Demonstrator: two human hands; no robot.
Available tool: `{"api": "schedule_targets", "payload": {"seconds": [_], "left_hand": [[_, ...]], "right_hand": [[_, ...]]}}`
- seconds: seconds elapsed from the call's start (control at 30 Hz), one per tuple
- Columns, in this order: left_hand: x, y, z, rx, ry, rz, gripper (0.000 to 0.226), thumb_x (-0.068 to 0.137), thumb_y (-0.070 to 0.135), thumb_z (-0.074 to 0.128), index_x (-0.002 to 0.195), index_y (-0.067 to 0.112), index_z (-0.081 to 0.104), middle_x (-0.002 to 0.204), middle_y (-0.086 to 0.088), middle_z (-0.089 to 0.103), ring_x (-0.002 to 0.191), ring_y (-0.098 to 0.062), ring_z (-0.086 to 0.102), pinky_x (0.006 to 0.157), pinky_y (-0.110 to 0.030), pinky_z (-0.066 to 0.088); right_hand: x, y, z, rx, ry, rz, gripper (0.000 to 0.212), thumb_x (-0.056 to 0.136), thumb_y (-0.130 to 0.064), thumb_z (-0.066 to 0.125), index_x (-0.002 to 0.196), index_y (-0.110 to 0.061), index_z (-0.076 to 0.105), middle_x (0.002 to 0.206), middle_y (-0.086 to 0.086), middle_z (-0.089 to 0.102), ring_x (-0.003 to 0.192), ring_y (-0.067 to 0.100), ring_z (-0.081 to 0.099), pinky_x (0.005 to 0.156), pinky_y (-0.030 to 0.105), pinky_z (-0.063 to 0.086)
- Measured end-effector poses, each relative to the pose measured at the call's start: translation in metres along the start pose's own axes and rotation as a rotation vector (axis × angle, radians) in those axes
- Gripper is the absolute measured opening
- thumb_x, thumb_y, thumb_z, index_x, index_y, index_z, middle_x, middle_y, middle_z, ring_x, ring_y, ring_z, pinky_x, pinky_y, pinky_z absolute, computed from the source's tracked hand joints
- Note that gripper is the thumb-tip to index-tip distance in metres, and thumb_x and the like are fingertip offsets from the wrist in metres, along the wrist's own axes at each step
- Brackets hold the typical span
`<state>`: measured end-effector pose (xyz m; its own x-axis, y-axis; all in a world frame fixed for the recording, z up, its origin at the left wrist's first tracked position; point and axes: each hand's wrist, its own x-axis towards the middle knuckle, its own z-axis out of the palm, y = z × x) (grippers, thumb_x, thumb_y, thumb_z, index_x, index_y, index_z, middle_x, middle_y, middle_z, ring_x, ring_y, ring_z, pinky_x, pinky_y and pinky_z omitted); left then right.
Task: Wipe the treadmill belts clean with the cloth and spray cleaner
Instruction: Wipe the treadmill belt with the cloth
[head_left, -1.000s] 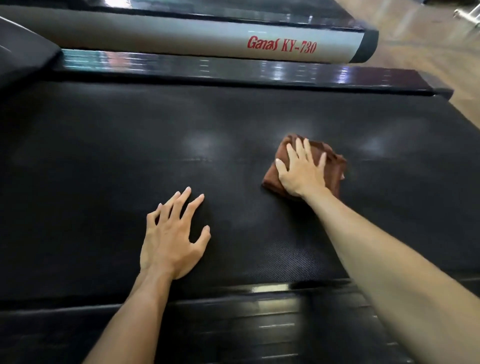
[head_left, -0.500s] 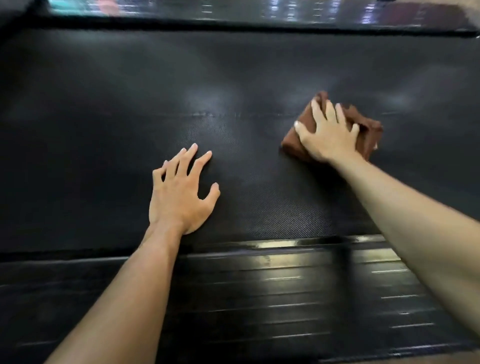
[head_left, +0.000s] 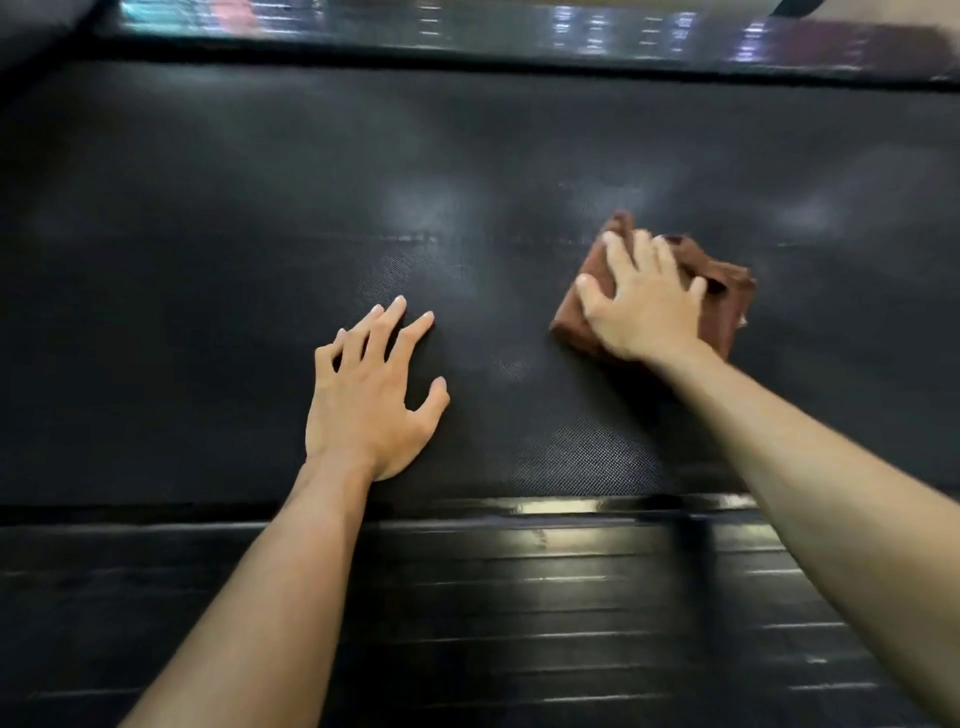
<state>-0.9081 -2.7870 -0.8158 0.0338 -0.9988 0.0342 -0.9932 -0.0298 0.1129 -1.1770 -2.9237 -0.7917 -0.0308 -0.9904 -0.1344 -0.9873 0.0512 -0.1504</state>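
The black textured treadmill belt (head_left: 208, 260) fills most of the head view. A folded brown cloth (head_left: 727, 306) lies on it right of centre. My right hand (head_left: 644, 306) presses flat on the cloth with fingers spread and straight. My left hand (head_left: 371, 400) rests on the bare belt near its front edge, fingers spread. No spray cleaner is in view.
A glossy black ribbed side rail (head_left: 519, 597) runs along the near edge of the belt, under both forearms. Another shiny dark rail (head_left: 467, 31) borders the far edge, blurred by motion.
My right hand has slid the cloth rightward over the belt, then slightly back toward me. The camera has tipped down, so the neighbouring treadmill's labelled rail has left the view. My left hand stays planted.
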Motion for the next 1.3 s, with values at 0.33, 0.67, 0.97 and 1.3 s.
{"api": "schedule_targets", "payload": {"seconds": [0.33, 0.67, 0.97, 1.3], "left_hand": [[0.001, 0.000, -0.003, -0.037, -0.012, 0.009, 0.074, 0.089, 0.064, 0.021, 0.159, 0.039, 0.021, 0.170, 0.008, 0.012, 0.156, -0.014, 0.009, 0.120, -0.044, 0.021], [0.001, 0.000, -0.001, -0.057, 0.003, 0.011, 0.072, 0.089, 0.063, 0.022, 0.158, 0.040, 0.023, 0.169, 0.009, 0.013, 0.157, -0.012, 0.008, 0.122, -0.043, 0.018], [0.002, -0.001, 0.000, -0.056, 0.014, 0.006, 0.073, 0.089, 0.064, 0.024, 0.158, 0.040, 0.025, 0.169, 0.008, 0.016, 0.156, -0.014, 0.012, 0.120, -0.045, 0.022], [0.001, 0.001, -0.002, -0.057, 0.013, -0.003, 0.073, 0.088, 0.064, 0.022, 0.157, 0.043, 0.024, 0.169, 0.010, 0.016, 0.156, -0.012, 0.010, 0.121, -0.042, 0.017]], "right_hand": [[-0.022, -0.077, 0.015, -0.008, -0.009, -0.494, 0.070, 0.099, -0.065, 0.036, 0.163, -0.040, 0.024, 0.174, -0.006, 0.012, 0.160, 0.016, 0.004, 0.123, 0.063, 0.010], [0.086, -0.059, -0.004, 0.069, 0.045, 0.192, 0.078, 0.098, -0.069, 0.028, 0.165, -0.030, 0.018, 0.174, 0.006, 0.005, 0.159, 0.031, 0.000, 0.123, 0.064, 0.001], [-0.002, -0.047, 0.019, -0.012, 0.045, -0.212, 0.071, 0.094, -0.074, 0.033, 0.159, -0.048, 0.025, 0.173, -0.003, 0.011, 0.159, 0.019, 0.005, 0.122, 0.061, 0.012], [0.086, -0.093, 0.006, 0.032, 0.000, -0.130, 0.068, 0.100, -0.065, 0.030, 0.163, -0.043, 0.021, 0.175, 0.004, 0.003, 0.160, 0.027, -0.005, 0.124, 0.064, -0.002]]}}
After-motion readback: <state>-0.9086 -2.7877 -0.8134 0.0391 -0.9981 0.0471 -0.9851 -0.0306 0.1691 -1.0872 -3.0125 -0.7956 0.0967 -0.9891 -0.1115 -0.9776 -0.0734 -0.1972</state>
